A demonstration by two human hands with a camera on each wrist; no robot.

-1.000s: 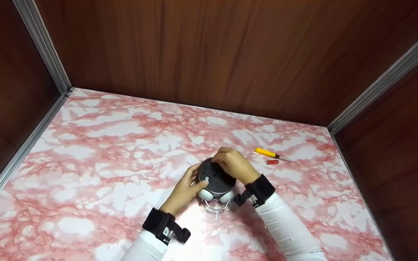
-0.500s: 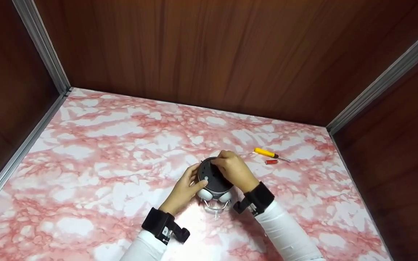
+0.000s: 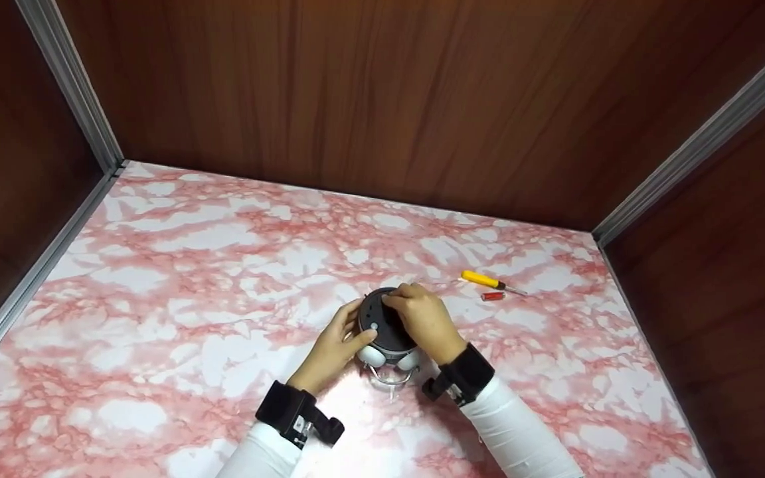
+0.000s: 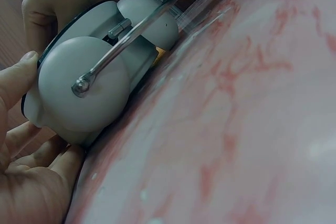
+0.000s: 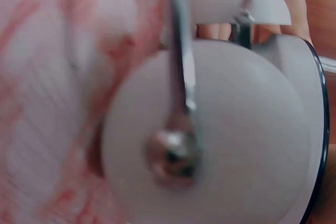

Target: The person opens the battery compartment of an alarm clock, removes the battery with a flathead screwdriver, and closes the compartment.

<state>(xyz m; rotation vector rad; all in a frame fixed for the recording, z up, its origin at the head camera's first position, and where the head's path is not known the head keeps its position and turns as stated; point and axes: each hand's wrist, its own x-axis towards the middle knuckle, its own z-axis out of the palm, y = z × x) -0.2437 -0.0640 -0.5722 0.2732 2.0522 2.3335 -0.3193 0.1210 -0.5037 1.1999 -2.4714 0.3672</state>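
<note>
A twin-bell alarm clock [image 3: 390, 337] lies face down, its black back turned up and its bells toward me. My left hand [image 3: 335, 345] grips its left side, thumb over the back's edge and fingers underneath, as the left wrist view shows. The right hand [image 3: 430, 324] bends over the upper right of the back, fingertips right at the surface near the far rim; I cannot tell whether they pinch a small part there. A pale round bell [image 4: 86, 85] and the metal handle [image 4: 126, 43] show in the left wrist view. In the right wrist view, another bell [image 5: 241, 114] fills much of the picture.
Beyond the right hand lie a yellow-handled screwdriver [image 3: 481, 278] and a red battery [image 3: 493, 296], close together on the pink marbled table [image 3: 223, 265]. Dark wood panels [image 3: 356, 99] with metal corner posts enclose the back and sides.
My right hand has dropped a little lower over the clock's back, its knuckles nearer to me and its fingertips slightly farther in from the rim. The left hand keeps its hold.
</note>
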